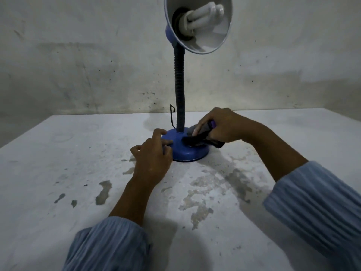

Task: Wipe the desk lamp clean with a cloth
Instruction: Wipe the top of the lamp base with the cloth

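**Lamp base, wipe in hand**

Lamp [182, 106]: blue, standing upright near the far edge of the table [58, 182]; ribbed neck rising from the round base [187, 151]; shade [199, 24] tilted toward the camera, bulb [203, 14] showing inside.

Cloth [201, 138]: dark, bunched; lying on the top of the base just right of the neck.

Right hand [220, 126]: fingers curled round the cloth, pressing it onto the base.

Left hand [152, 153]: holding nothing; fingers loosely bent, tips touching the left rim of the base, seemingly steadying it.

Cord [172, 116]: thin, dark, looping up behind the base.

Handling note, as judgement: keep the left fingertips braced so the base does not slide; sweep the cloth round the dome in arcs, working into the joint at the neck; the tall neck and heavy shade could tip if pressure goes sideways; neck and shade likely remain to be wiped.
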